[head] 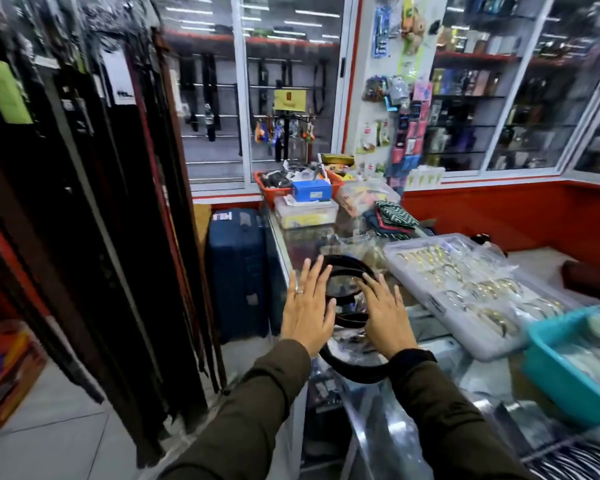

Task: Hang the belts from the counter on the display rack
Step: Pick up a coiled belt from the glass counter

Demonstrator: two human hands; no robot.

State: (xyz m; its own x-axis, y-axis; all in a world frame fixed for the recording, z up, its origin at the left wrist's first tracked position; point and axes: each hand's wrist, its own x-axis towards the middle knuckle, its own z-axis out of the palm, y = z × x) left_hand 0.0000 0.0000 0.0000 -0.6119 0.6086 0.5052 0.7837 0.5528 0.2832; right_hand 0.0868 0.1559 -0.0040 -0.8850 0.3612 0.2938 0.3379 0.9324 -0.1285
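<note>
Black leather belts (347,268), coiled in loose loops, lie on the glass-topped bench (388,420) directly under and between the person's two hands. The left hand (307,306), with a ring on one finger, is spread flat with its fingers (314,271) splayed wide and straight, hovering at the left edge of the coil; whether the palm touches the belts cannot be told. The right hand (387,313) is likewise open, its fingers (373,282) spread and laid over the right side of the coil, with a dark loop curving out below the wrist. Neither hand is closed on anything. Both arms wear dark olive sleeves (257,403). Well to the left of the left hand's fingers stands the display rack (84,202), thickly hung with long dark belts that reach nearly to the tiled floor. Beyond the fingers, on the floor against the bench, stands a blue hard-shell suitcase (236,271). Just to the right of the right hand's fingers sits a clear plastic tray of gold-coloured bangles (465,285), and further right a turquoise plastic basket (568,368). Farther along the bench beyond the fingers are an orange plastic basket (274,192) full of small goods and a blue box (310,190).
</note>
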